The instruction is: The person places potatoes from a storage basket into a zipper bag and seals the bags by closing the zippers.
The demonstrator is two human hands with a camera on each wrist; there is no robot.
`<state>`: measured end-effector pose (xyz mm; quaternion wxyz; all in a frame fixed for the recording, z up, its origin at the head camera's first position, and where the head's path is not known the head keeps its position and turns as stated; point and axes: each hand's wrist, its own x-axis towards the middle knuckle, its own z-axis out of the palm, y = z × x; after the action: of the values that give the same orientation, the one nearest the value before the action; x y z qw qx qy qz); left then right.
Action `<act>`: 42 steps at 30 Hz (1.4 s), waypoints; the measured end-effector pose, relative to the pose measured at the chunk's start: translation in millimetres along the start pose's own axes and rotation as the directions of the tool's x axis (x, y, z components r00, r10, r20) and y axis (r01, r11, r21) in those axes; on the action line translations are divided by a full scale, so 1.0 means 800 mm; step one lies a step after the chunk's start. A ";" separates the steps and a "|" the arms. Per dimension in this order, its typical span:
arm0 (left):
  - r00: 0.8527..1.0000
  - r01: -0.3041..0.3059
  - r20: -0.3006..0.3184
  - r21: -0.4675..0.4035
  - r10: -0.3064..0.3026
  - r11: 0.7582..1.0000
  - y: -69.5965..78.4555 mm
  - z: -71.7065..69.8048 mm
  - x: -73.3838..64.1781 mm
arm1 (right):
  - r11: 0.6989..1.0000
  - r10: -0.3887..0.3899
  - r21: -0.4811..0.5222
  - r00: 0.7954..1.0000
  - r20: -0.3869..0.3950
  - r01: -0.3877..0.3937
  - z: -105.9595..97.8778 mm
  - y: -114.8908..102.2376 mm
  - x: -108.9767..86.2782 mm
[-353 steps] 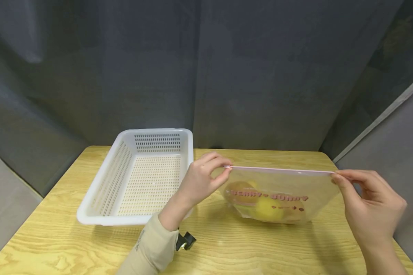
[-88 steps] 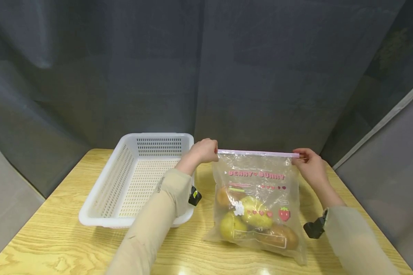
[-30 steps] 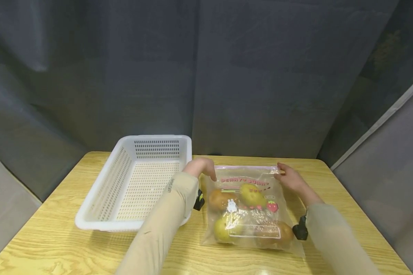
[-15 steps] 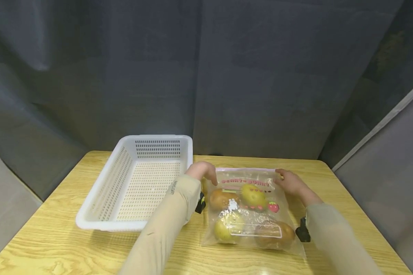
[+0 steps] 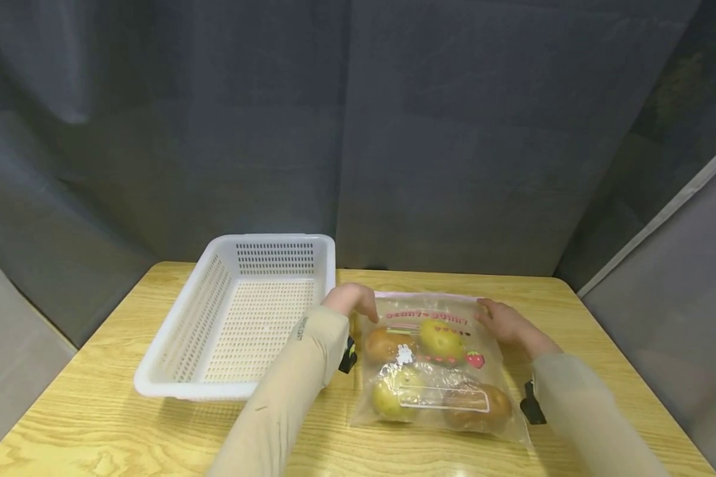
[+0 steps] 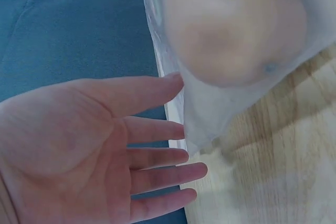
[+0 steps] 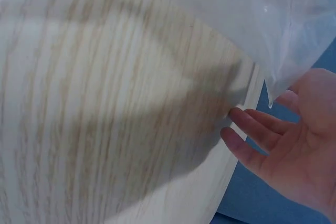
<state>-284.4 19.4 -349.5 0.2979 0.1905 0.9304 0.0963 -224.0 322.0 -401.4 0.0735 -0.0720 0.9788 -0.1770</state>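
Note:
A translucent zip bag (image 5: pixel 438 371) printed "BERRY BUNNY" lies flat on the table with its pink top edge away from me. Several rounded yellow and orange-brown fruits show through the plastic. My left hand (image 5: pixel 353 299) is at the bag's upper left corner. The left wrist view shows this hand (image 6: pixel 100 150) with fingers extended and the thumb tip against the bag's edge. At the upper right corner is my right hand (image 5: pixel 507 322). In the right wrist view its fingers are loosely bent and spread beside the bag's corner (image 7: pixel 270 90); no firm grip shows.
A white perforated plastic basket (image 5: pixel 233 387) stands left of the bag, near my left forearm. The wooden table (image 5: pixel 95 411) ends at a dark curtain (image 5: pixel 244 132) behind, with grey panels at the sides.
Earlier both hands stretched the bag by its top corners, then held it upright. It has since been lowered flat, and the fingers have loosened from it. The basket has stayed in place.

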 end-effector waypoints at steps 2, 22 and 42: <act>1.000 0.006 -0.008 -0.003 -0.006 1.000 0.001 -0.001 -0.002 | 1.000 0.002 -0.003 1.000 -0.005 -0.002 -0.003 -0.001 0.000; 0.995 -0.066 -0.061 0.134 0.075 0.989 0.014 -0.011 0.007 | 0.998 0.002 -0.063 0.998 -0.058 -0.006 -0.045 -0.016 0.003; 0.978 -0.043 -0.190 0.205 0.083 0.978 0.034 -0.047 -0.046 | 0.997 -0.067 -0.052 0.995 -0.074 0.063 -0.077 -0.056 0.001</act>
<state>-271.3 26.6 -292.4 0.1803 0.2386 0.9537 0.0303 -229.7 301.1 -328.8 0.0290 -0.0990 0.9821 -0.1577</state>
